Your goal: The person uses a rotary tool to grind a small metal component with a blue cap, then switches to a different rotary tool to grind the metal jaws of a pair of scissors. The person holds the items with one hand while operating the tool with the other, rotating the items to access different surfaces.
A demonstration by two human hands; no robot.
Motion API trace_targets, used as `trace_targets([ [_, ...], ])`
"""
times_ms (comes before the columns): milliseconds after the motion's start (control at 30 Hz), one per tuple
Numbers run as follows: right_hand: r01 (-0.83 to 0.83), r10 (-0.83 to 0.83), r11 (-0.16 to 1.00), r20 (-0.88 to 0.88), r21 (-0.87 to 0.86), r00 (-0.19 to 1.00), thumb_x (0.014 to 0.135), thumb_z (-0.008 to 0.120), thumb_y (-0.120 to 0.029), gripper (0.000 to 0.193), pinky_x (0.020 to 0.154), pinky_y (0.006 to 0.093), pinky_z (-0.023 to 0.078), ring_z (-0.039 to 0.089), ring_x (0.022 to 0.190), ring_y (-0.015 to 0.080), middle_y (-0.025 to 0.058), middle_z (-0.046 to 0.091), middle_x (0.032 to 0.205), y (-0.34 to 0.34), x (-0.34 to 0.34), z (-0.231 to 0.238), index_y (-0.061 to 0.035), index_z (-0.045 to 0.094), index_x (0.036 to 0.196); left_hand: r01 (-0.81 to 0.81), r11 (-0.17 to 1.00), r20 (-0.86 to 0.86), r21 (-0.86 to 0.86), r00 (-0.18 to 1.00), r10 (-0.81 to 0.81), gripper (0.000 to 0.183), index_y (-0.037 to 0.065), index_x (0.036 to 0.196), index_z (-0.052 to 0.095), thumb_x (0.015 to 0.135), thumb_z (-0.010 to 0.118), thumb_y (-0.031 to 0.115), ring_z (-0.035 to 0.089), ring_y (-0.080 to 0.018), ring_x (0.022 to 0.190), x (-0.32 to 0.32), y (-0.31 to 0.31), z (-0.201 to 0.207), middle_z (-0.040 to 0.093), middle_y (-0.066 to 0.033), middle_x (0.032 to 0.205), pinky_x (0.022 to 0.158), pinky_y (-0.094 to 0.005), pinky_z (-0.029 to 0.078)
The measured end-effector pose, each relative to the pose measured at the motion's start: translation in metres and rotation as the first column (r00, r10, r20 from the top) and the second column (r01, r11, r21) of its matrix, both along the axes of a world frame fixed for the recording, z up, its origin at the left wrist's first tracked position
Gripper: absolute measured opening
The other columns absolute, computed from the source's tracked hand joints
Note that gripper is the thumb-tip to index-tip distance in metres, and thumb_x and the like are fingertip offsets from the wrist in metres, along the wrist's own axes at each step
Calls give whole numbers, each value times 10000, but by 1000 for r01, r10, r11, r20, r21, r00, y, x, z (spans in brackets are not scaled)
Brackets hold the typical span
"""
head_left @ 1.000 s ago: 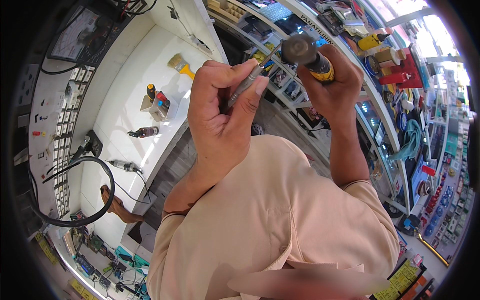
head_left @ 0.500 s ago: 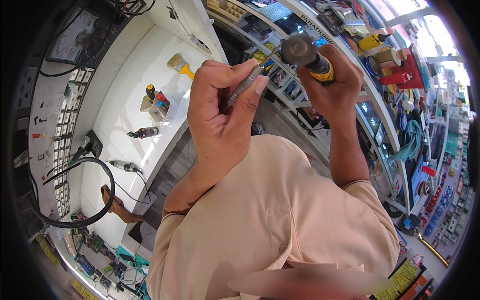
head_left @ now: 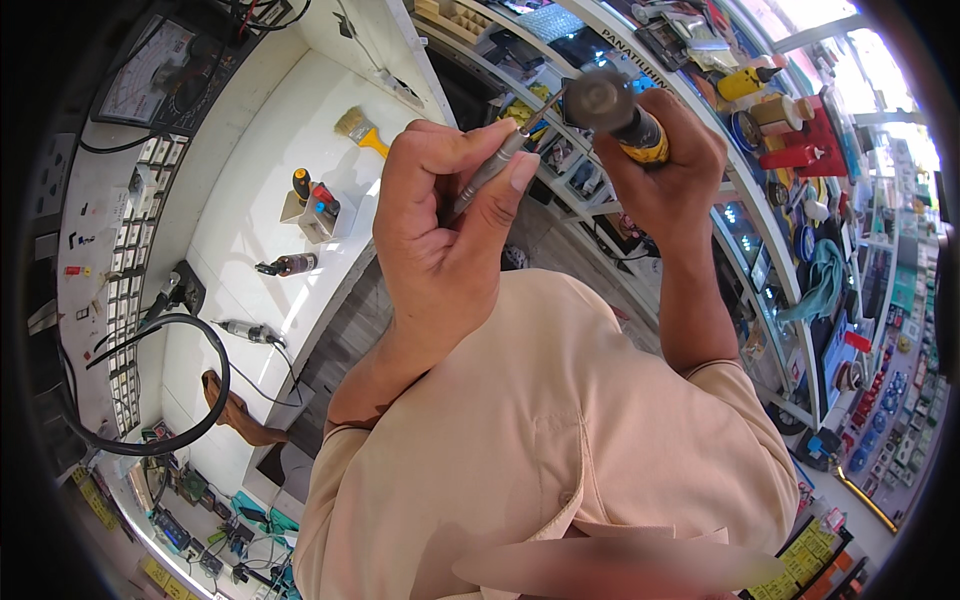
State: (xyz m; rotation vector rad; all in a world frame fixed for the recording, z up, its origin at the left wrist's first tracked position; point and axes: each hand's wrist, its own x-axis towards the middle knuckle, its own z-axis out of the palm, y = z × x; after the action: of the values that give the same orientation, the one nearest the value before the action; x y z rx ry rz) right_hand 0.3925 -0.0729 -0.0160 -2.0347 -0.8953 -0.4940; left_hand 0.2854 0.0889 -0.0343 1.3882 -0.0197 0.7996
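While the left hand pinches a slim grey tool, its tip touching or just beside a dark disc, the right hand grips the disc's yellow-black handle; a loose pinch could let the tip skid. Left, on the desk, a small box holds coloured-handled tools.

dark capital lettering runs along the white shelf edge; scale markings on the black meter are too small to read.
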Motion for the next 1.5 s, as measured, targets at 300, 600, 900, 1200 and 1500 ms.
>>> trace_targets([
  [300,-13,13,1000,-13,5,1000,730,821,-72,207,621,307,529,677,658,202,61,677,752,-1,-1,0,-72,706,901,48,997,-31,-52,998,-50,196,-13,1095,644,932,748,20,413,-28,730,-4,-1,3,501,32,872,690,-159,350],
  [600,-63,63,998,14,25,998,734,818,-71,251,625,273,496,570,634,117,58,624,723,-3,1,-2,-2,676,929,100,990,-135,-98,984,-112,219,-15,1142,639,972,724,94,461,-30,799,-12,1,10,548,28,922,728,-175,368],
  [900,-48,47,998,29,37,998,734,823,-89,260,621,281,495,559,624,127,59,619,717,-1,2,-2,-9,678,935,134,973,-162,-188,973,-165,226,-23,1154,646,989,710,119,455,-15,763,-15,-1,17,607,30,940,699,-169,374],
  [1200,-34,34,999,3,27,999,708,834,-78,241,595,312,510,662,633,201,61,658,739,0,2,-1,-74,690,902,158,966,-173,-204,965,-195,207,-18,1158,650,1009,680,123,435,0,739,-16,1,18,661,23,967,675,-161,362],
  [1500,-28,28,999,-2,16,1000,707,833,-72,245,599,307,514,665,639,198,60,661,744,1,3,-1,-71,690,905,223,949,-170,-222,950,-262,216,-27,1175,648,1027,651,130,417,16,722,-14,6,18,707,-4,1043,635,-147,341],
])
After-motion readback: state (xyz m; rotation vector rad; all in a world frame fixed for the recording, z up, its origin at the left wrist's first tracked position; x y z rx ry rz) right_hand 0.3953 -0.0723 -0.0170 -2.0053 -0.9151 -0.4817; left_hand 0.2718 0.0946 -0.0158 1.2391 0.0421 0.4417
